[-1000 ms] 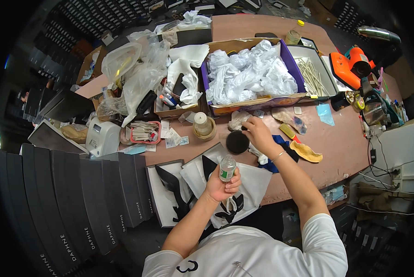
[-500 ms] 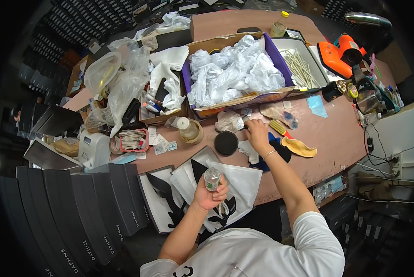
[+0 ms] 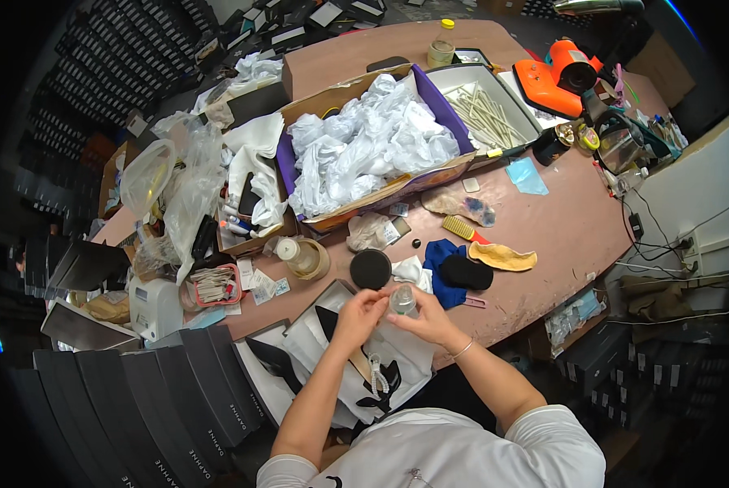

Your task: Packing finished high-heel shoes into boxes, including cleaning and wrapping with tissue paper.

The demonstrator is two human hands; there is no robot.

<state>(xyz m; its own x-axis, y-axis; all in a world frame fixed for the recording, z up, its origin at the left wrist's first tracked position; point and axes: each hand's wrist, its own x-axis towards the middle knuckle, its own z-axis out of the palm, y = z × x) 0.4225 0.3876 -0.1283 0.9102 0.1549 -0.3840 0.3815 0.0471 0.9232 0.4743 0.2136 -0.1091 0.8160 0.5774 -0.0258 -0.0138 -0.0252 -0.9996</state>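
A small clear bottle (image 3: 402, 301) sits in my right hand (image 3: 433, 324), its fingers wrapped round it above the table's near edge. My left hand (image 3: 356, 322) is close beside it, thumb and fingertips pinched together; whatever they hold, if anything, is too small to make out. Below my hands, a black shoe with a pearl strap (image 3: 376, 376) lies on white paper in an open shoe box, near another black shoe (image 3: 273, 366). Just beyond my hands are a round black tin (image 3: 370, 269), a white cloth (image 3: 411, 273) and a small black cap (image 3: 416, 243).
A carton (image 3: 470, 154) full of crumpled white plastic stands behind. To the right are a blue cloth (image 3: 439, 259), a black pad (image 3: 468, 274), a yellow cloth (image 3: 502, 257) and a brush (image 3: 459, 228). A glass jar (image 3: 306, 259) and stacked dark shoe boxes (image 3: 149, 398) flank the left.
The bottle has gone from my left hand to my right. My right hand has drawn back from the far side, where a small black cap now shows on the table. Both hands have come together.
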